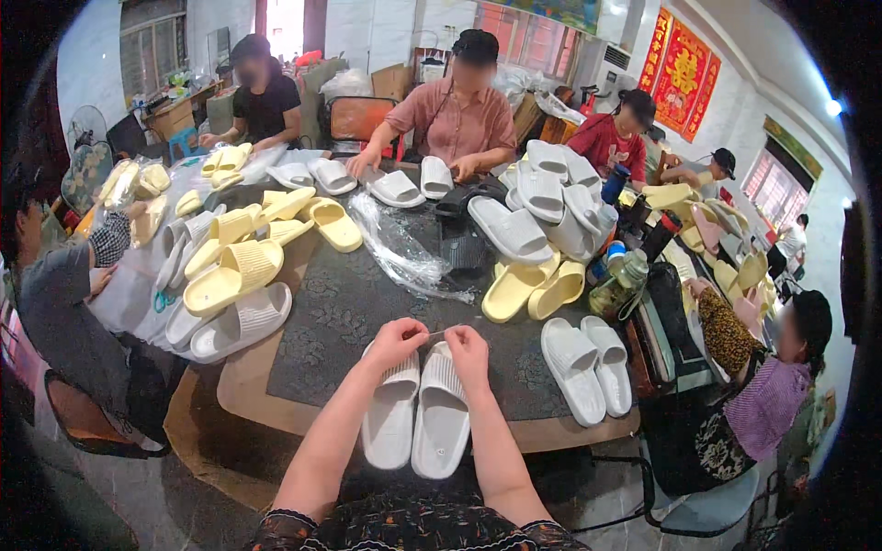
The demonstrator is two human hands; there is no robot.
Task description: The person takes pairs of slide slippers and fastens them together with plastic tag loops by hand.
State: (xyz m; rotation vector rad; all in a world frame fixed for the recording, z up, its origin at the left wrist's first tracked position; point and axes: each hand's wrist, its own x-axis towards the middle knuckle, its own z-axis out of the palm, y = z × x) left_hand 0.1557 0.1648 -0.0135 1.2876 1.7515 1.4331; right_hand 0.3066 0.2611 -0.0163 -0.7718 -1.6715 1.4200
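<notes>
While both hands' fingers pinch a thin string (434, 335) at twelve o'clock above the white slippers (418, 411), those slippers look light, soft, easily held by their sides.

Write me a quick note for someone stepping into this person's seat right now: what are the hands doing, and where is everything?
Left hand and right hand pinch a thin strand between them, above the pair of white slippers lying side by side at the near table edge. Another white pair lies to the right. Yellow and white slippers are piled to the left. Whether this pair is finished cannot be told.
</notes>
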